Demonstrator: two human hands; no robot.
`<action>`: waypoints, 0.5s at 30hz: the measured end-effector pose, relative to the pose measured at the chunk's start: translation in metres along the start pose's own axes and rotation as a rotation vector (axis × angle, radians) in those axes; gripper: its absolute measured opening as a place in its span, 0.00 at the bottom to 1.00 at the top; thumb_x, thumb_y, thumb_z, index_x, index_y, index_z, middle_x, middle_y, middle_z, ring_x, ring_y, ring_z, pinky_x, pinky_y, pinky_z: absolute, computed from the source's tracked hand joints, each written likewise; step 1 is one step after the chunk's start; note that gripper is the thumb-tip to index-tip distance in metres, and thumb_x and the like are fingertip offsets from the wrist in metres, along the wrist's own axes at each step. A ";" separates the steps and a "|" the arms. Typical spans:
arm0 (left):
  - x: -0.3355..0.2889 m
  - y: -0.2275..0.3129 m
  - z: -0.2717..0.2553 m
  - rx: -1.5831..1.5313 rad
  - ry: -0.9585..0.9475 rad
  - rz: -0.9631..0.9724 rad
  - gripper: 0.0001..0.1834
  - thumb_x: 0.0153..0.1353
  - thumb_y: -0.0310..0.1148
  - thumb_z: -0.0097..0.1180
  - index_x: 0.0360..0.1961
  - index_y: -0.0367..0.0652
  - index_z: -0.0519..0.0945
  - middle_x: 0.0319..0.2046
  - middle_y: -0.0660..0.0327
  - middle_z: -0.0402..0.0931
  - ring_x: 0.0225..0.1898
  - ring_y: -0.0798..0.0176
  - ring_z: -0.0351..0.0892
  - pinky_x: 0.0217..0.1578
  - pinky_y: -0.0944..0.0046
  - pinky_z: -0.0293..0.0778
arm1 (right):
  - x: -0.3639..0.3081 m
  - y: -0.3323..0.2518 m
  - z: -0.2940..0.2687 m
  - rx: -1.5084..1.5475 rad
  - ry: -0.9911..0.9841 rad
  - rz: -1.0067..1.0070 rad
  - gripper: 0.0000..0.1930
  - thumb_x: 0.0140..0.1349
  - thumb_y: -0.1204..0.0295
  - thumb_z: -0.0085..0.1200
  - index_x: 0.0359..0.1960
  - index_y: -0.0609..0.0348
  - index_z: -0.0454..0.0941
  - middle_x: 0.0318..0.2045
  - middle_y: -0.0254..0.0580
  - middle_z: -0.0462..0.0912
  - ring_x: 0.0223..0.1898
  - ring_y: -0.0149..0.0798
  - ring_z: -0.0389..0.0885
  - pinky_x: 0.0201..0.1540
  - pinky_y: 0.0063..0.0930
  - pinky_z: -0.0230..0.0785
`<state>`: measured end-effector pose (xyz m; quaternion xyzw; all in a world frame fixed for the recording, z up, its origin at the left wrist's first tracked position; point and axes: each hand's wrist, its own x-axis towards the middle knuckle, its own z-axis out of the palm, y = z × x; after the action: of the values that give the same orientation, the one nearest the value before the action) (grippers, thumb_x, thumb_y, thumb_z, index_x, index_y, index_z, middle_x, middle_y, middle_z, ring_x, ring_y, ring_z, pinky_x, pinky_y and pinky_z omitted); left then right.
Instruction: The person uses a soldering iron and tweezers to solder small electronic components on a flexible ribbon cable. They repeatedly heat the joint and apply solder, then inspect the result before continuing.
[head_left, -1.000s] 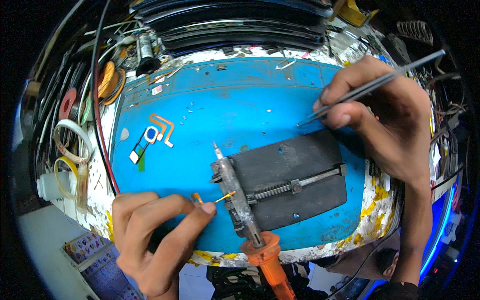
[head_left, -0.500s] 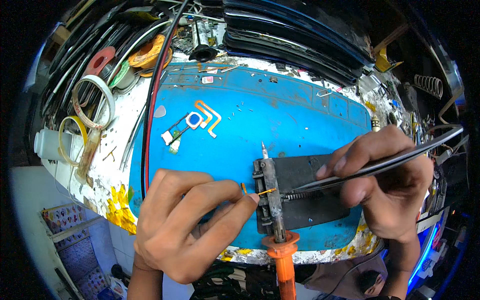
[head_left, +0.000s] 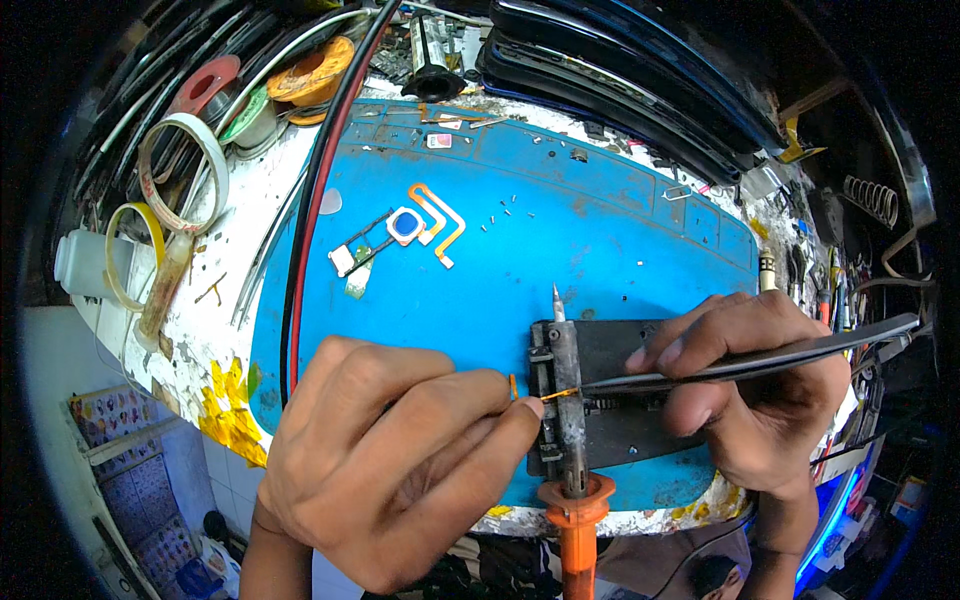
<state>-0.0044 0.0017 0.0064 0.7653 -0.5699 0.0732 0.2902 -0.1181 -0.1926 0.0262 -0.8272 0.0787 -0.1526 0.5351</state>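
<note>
Since a second ago the right hand (head_left: pixel 760 395) has brought the tweezers (head_left: pixel 790 355) from beyond the black holder (head_left: pixel 610 345) back to the barrel of the soldering iron (head_left: pixel 568 435), and the left hand (head_left: pixel 400 450) has drawn close on the other side. The thin orange strip (head_left: pixel 560 393) lies across that barrel; its long axis runs roughly left to right, nearly square to the iron, with the free end pointing right and slightly away from the person. The left hand's fingers are pinched together on its other end, where a short orange piece stands upright; whether the two are joined cannot be told. The tweezers point left, almost in line with the strip, tips at its free end; contact is too small to tell. The right hand's fingers are closed around them. The iron points away from the person, its orange handle (head_left: pixel 578 540) nearest. The holder sits on a blue mat (head_left: pixel 440 320), where a blue-centred square part (head_left: pixel 406 226) lies farther off, on the left. The white worktop (head_left: pixel 140 330) surrounds the mat.
</note>
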 end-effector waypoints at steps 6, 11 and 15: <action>0.001 0.001 -0.002 -0.013 -0.022 -0.012 0.17 0.39 0.31 0.63 0.35 0.55 0.86 0.32 0.69 0.78 0.34 0.64 0.71 0.33 0.63 0.67 | 0.000 0.002 0.001 -0.003 0.004 -0.008 0.15 0.53 0.68 0.68 0.26 0.68 0.75 0.22 0.47 0.80 0.27 0.43 0.84 0.31 0.31 0.77; 0.000 0.001 0.000 -0.003 -0.007 -0.015 0.17 0.38 0.31 0.64 0.34 0.54 0.86 0.33 0.69 0.77 0.34 0.64 0.71 0.33 0.63 0.67 | -0.002 0.004 0.004 0.024 0.030 -0.007 0.17 0.53 0.65 0.68 0.26 0.68 0.75 0.22 0.46 0.79 0.27 0.43 0.84 0.30 0.32 0.78; 0.000 0.002 -0.001 0.010 -0.028 -0.020 0.17 0.37 0.30 0.64 0.34 0.54 0.86 0.33 0.69 0.77 0.34 0.64 0.71 0.33 0.63 0.67 | -0.001 0.006 0.003 0.016 0.012 -0.017 0.18 0.52 0.65 0.69 0.26 0.67 0.74 0.22 0.45 0.79 0.27 0.43 0.84 0.30 0.32 0.78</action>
<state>-0.0054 0.0014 0.0079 0.7732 -0.5659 0.0623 0.2792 -0.1176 -0.1923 0.0200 -0.8227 0.0737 -0.1625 0.5397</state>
